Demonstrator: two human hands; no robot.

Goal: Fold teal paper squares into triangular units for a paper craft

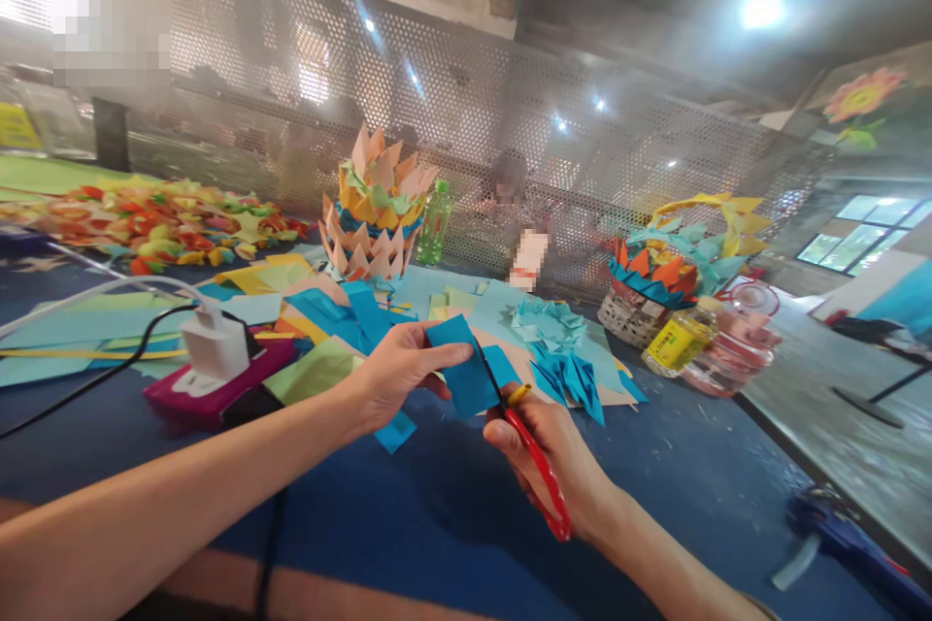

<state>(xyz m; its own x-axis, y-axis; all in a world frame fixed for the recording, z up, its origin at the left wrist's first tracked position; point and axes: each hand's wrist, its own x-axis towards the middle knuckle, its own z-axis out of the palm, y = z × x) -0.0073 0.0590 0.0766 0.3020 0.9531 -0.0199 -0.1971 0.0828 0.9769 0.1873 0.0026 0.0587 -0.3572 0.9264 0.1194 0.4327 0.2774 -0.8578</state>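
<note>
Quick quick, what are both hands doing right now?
Left hand: closed, pinching a piece of blue paper.
Right hand: closed, holding the red-handled scissors, blades at the paper.

Two hands (397, 369) (566, 454) and one pair of scissors (540, 469) are showing; one green bottle (435, 225) is standing near the table's (408, 529) far edge; one blue tool (845, 536) is lying near its right edge.

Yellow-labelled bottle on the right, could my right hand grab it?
Probably not yet: your right hand holds red-handled scissors, though nothing tall seems to stand between it and the bottle.
</note>
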